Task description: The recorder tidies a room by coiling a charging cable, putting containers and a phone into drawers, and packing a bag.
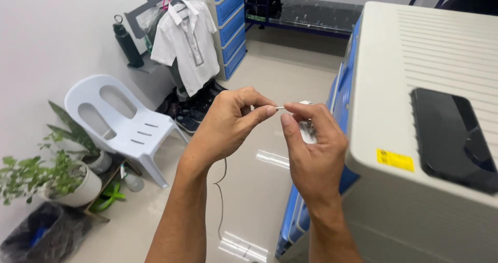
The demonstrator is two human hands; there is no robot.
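- White cable (223, 190): its tip is pinched in the left hand (228, 125) and the rest trails toward the floor.
- Right hand (311, 149): closed on a small white plug (307, 130).
- The two parts are near but not yet joined.

A small back room or storage corner, perhaps of a workplace. A white plastic chair (120, 124) sits by potted plants (49, 172), a white shirt (185, 39) hangs on a rack above shoes, blue plastic drawers (232, 19) stand beyond, and a large cream appliance (415, 112) fills the right.
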